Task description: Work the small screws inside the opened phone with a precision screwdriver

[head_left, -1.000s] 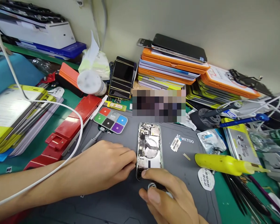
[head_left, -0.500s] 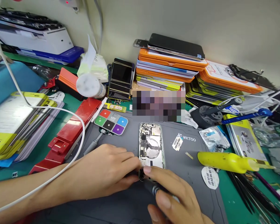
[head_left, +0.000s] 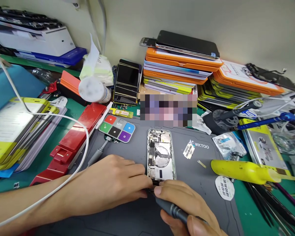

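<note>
An opened phone [head_left: 161,157] lies on the grey work mat [head_left: 127,209], its circuit board and a round coil exposed. My left hand [head_left: 120,177] is closed at the phone's lower left corner, index finger on the edge and thumb curled below it. In my right hand [head_left: 189,203] is a grey screwdriver [head_left: 170,208], slanting with its tip end toward the phone's bottom edge. The fingers hide the tip and most of that bottom edge.
Left of the phone lie a coloured magnetic pad [head_left: 116,129] and another screwdriver [head_left: 99,152]. A razor blade [head_left: 188,150] and a yellow bottle [head_left: 243,171] lie to the right. A white cable [head_left: 85,157] crosses above my left forearm. Stacked boxes [head_left: 182,70] stand behind.
My right hand has shifted slightly right and down, and more of the screwdriver's handle shows. My left fingertips have moved a little onto the phone's lower edge. The view has shifted slightly.
</note>
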The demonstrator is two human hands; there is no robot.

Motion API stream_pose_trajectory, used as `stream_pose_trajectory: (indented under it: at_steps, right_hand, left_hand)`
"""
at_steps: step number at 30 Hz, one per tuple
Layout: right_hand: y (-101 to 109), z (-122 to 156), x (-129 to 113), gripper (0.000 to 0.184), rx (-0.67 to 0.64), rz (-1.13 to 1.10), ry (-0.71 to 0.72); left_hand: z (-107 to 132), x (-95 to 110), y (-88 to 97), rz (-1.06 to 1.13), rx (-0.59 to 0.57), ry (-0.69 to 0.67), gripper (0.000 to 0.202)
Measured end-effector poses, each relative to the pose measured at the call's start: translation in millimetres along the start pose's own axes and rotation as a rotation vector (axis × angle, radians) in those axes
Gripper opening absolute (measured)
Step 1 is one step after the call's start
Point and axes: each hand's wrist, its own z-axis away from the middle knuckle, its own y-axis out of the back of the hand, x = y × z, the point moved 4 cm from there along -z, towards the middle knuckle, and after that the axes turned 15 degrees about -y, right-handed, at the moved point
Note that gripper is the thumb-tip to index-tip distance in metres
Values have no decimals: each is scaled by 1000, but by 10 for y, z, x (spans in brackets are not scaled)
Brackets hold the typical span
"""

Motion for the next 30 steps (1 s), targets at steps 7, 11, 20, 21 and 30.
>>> stream_pose_trajectory:
  at_steps: [7,11,20,21,30]
  right_hand:
    - [-39,40,76,55,-49,-18,-34]
    - [-22,146,-17,74,111,5,-46]
    - [23,37,-97,83,96,58,-38]
    - [20,18,-91,82,94,41,-52]
    - [-18,57,-85,87,33,68,-5]
  left_hand:
    - [-16,5,27,22,41,-18,18]
    - [-4,3,42,41,58,6,17]
    - [39,-29,77,-19,131,141,16]
    - [37,-25,79,-19,131,133,16]
    - [14,-45,71,-30,103,119,14]
